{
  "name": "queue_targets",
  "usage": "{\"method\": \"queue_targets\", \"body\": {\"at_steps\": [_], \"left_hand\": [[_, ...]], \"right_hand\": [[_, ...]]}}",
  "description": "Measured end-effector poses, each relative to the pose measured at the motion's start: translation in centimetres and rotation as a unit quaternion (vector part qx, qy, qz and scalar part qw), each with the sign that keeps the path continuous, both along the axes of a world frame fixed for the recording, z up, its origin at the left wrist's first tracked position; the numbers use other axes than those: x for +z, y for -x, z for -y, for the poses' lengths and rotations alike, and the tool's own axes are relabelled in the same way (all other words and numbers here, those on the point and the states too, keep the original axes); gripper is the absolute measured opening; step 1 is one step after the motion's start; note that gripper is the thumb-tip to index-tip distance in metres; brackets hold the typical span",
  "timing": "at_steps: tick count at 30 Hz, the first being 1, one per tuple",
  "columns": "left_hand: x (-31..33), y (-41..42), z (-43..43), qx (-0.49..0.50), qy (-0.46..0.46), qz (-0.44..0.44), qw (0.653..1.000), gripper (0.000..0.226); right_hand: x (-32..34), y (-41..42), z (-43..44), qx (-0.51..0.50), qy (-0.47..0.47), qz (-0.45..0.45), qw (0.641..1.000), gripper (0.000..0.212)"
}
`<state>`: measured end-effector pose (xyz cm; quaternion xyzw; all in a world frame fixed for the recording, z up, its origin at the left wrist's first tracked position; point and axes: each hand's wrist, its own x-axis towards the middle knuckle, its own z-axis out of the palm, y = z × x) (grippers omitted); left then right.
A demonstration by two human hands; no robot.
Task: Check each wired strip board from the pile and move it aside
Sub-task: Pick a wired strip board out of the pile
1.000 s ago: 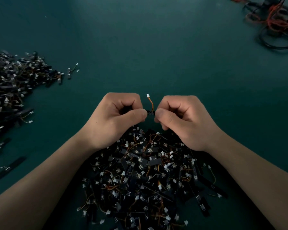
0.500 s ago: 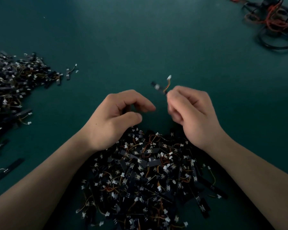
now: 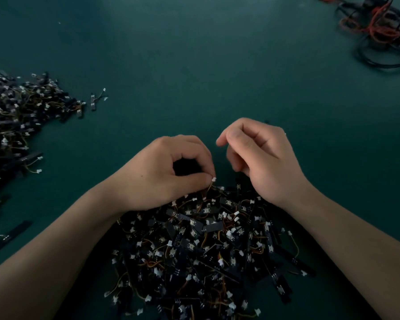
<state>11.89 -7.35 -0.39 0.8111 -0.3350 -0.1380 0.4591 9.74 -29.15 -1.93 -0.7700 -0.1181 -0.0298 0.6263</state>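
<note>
left hand [image 3: 162, 174] on small white plastic connector [image 3: 213, 179]; tangled flat black strips [image 3: 214, 226]

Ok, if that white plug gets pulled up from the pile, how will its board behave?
Probably dangles: the left hand pinches only the white plug, and its thin wire looks floppy. Likely light, since two fingers suffice. It may snag, because the pile is a tangle of wires.

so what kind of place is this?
Probably an electronics inspection or sorting bench, not certain. A big pile of small wired strip boards with white connectors lies on a dark green mat, a second pile sits to the left, and a tangle of red and black cables lies far right.
</note>
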Motion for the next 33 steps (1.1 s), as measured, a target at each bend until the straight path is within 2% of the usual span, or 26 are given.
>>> {"method": "queue_targets", "body": {"at_steps": [3,7,10,13,17,21,26,29,33], "left_hand": [[-0.3,-0.28,-0.3,0.018,0.084,-0.056,0.995,0.003],[-0.73,-0.42,-0.17,0.078,0.173,-0.071,0.979,0.007],[-0.86,-0.45,-0.08,0.092,0.207,-0.089,0.97,0.005],[-0.87,-0.32,0.05,0.096,0.198,-0.074,0.973,0.004],[-0.74,-0.23,0.01,0.104,0.194,-0.059,0.974,0.006],[-0.82,-0.2,0.01,0.122,0.198,-0.042,0.972,0.016],[-0.78,-0.32,0.14,0.139,0.192,-0.025,0.971,0.008],[-0.96,-0.12,0.24,0.135,0.154,-0.02,0.979,0.021],[-0.85,0.03,0.3,0.137,0.123,-0.009,0.983,0.027]], "right_hand": [[0.24,0.19,-0.01,0.033,0.017,-0.007,0.999,0.038],[0.42,0.47,-0.07,0.08,0.05,0.002,0.996,0.049],[0.55,0.61,-0.13,0.115,0.069,-0.014,0.991,0.037],[0.5,0.58,-0.11,0.107,0.096,-0.008,0.99,0.024],[0.63,0.55,-0.2,0.079,0.064,0.004,0.995,0.03],[0.7,0.37,-0.19,0.066,0.041,-0.03,0.997,0.039],[0.7,0.4,-0.22,0.074,0.046,-0.028,0.996,0.026],[0.8,0.56,-0.3,0.073,0.053,-0.022,0.996,0.024],[0.89,0.59,-0.34,0.052,0.059,-0.007,0.997,0.026]]}}
